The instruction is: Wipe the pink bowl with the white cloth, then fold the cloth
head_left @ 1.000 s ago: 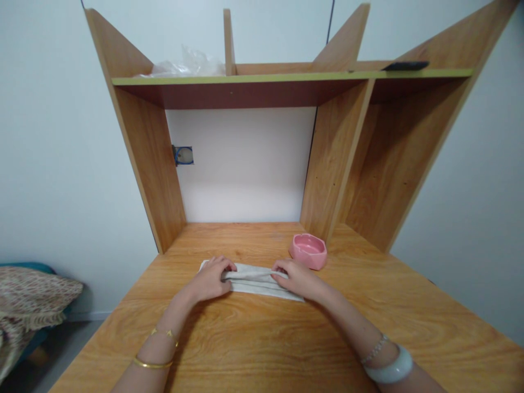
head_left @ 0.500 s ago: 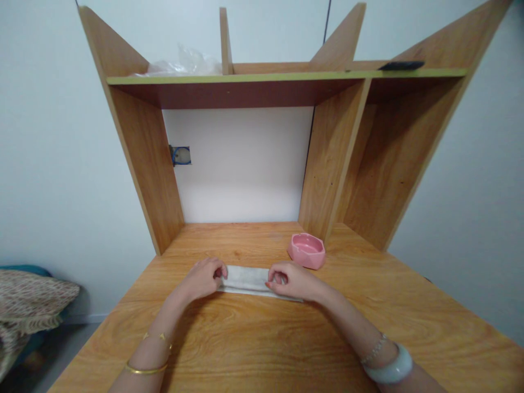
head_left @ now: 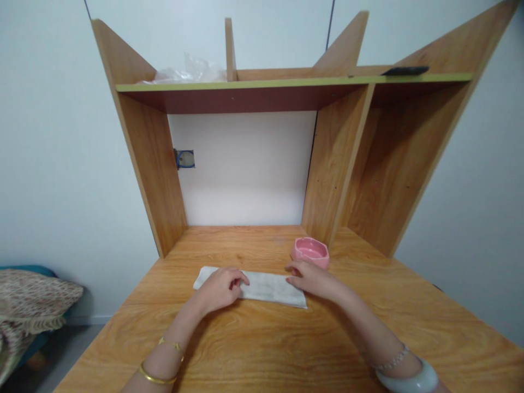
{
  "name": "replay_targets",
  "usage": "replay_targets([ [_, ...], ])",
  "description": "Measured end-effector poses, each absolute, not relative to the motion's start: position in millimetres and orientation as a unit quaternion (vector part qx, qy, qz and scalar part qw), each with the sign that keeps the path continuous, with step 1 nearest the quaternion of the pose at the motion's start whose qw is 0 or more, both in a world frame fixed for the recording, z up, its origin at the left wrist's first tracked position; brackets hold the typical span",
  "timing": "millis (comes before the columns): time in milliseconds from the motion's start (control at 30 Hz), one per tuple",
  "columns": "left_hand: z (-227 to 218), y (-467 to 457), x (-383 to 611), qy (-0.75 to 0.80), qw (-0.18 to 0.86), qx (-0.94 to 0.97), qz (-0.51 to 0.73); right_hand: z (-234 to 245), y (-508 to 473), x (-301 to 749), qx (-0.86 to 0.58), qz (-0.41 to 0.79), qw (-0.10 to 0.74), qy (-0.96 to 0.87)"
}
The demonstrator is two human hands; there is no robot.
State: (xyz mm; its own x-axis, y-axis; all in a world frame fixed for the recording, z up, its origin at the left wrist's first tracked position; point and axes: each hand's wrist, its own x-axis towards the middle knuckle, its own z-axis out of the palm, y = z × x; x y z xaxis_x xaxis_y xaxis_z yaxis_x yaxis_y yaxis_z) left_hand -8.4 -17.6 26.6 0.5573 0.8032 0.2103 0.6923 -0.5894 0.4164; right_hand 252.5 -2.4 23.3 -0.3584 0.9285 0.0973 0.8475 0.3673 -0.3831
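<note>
A white cloth (head_left: pixel 268 285), folded into a long narrow strip, lies flat on the wooden desk (head_left: pixel 262 344). My left hand (head_left: pixel 220 286) rests on the strip's left part with its fingers curled down onto the fabric. Over the strip's right end lies my right hand (head_left: pixel 311 277), fingers stretched out and pressing on the cloth. Neither hand lifts the cloth. A small pink bowl (head_left: pixel 310 251) stands just behind my right hand.
The desk has a wooden hutch with upright panels (head_left: pixel 153 164) and a shelf (head_left: pixel 286 83) above. Crumpled clear plastic (head_left: pixel 186 71) and a dark flat object (head_left: pixel 405 70) lie on that shelf. A wall socket (head_left: pixel 184 159) shows at the back. Patterned fabric (head_left: pixel 28 300) lies at the lower left.
The cloth has been folded narrower and now lies flat as a longer strip. Both hands have gone from pinching its edge to pressing on top, the right fingers straightened.
</note>
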Motion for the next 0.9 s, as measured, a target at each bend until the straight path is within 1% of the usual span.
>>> replay_targets([
  [133, 22, -17, -7, 0.432, 0.142, 0.871, 0.186, 29, -8, 255, -0.596, 0.172, 0.117, -0.776],
  [200, 22, -15, -9, 0.428, 0.136, 0.874, 0.189, 31, -8, 256, -0.608, 0.198, 0.115, -0.760],
  [267, 23, -14, -10, 0.423, 0.123, 0.877, 0.193, 33, -7, 258, -0.604, 0.220, 0.150, -0.751],
  [367, 23, -17, -6, 0.420, 0.113, 0.881, 0.187, 42, -5, 260, -0.574, 0.280, 0.234, -0.733],
  [467, 23, -25, 6, 0.400, 0.129, 0.892, 0.165, 54, -7, 263, -0.539, 0.354, 0.312, -0.698],
  [567, 24, -34, 19, 0.368, 0.143, 0.906, 0.152, 67, -11, 267, -0.519, 0.390, 0.383, -0.657],
  [733, 25, -33, 20, 0.391, 0.109, 0.893, 0.194, 77, -16, 274, -0.527, 0.435, 0.427, -0.593],
  [900, 26, -28, 12, 0.401, 0.087, 0.893, 0.187, 75, -12, 264, -0.538, 0.413, 0.428, -0.597],
])
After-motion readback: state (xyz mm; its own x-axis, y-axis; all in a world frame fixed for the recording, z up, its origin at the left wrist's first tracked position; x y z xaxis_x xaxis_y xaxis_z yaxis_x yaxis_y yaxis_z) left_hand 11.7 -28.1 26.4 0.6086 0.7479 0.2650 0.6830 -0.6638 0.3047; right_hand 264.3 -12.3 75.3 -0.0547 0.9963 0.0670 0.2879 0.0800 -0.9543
